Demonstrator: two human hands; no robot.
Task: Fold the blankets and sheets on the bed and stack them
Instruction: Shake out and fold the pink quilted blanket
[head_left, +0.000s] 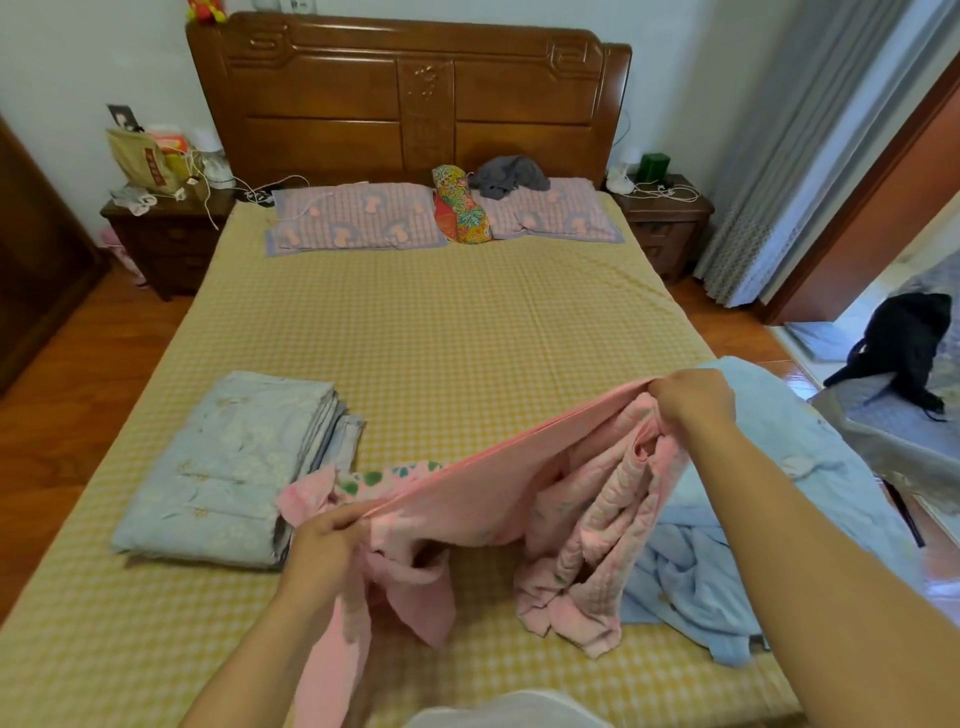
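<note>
A pink quilted blanket (498, 499) is lifted above the foot of the bed, its top edge stretched between both hands while the rest hangs in loose folds. My left hand (324, 540) grips the near-left end of that edge. My right hand (691, 397) grips the far-right end, higher up. A folded pale blue floral sheet (223, 467) lies flat at the left of the yellow checked mattress (441, 332). An unfolded light blue blanket (727, 571) lies crumpled at the right, partly under the pink one.
Two pillows (353, 218), a colourful cushion (460, 210) and a grey garment (511, 174) lie at the wooden headboard (415, 98). Nightstands (166, 234) flank the bed. A chair with a black bag (904, 343) stands at the right by the doorway.
</note>
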